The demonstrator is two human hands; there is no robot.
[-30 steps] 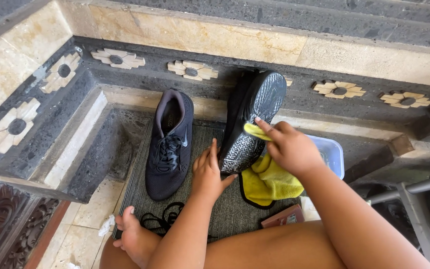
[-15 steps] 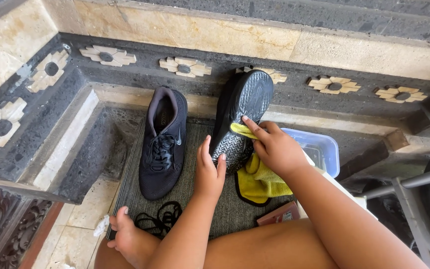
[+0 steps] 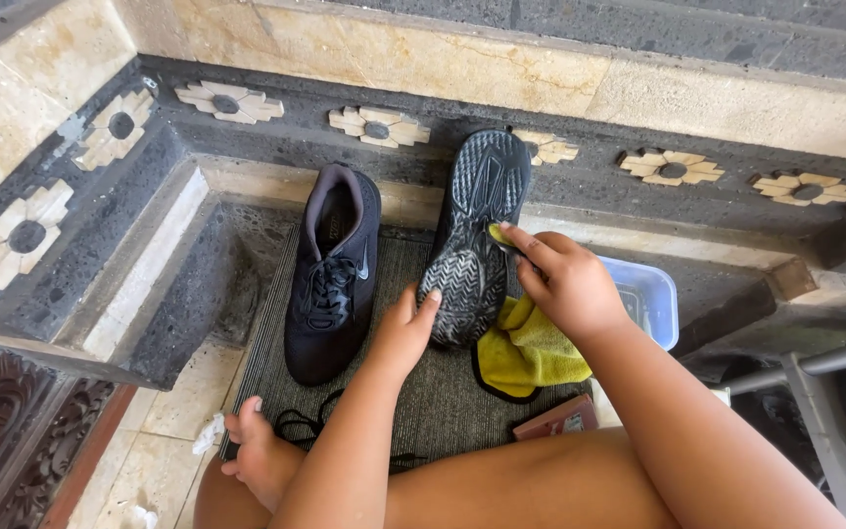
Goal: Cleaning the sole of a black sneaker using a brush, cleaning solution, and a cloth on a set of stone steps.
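A black shoe (image 3: 475,211) is turned sole-up, its toe leaning on the carved stone step. My left hand (image 3: 405,328) steadies the heel end of the sole from below. My right hand (image 3: 562,279) presses a yellow cloth (image 3: 531,351) against the sole's right edge; most of the cloth hangs down below the hand. A second black shoe (image 3: 334,269) lies upright to the left on the grey mat (image 3: 433,402), laces out.
A clear plastic tub (image 3: 648,299) sits right of the cloth. Loose black laces (image 3: 298,426) lie by my bare foot (image 3: 257,456). A small reddish box (image 3: 555,419) rests on the mat by my leg. Metal chair legs (image 3: 815,392) stand at right.
The view has drifted slightly. My right hand with the cloth has slid a little along the sole's edge; my left hand still holds the heel end.
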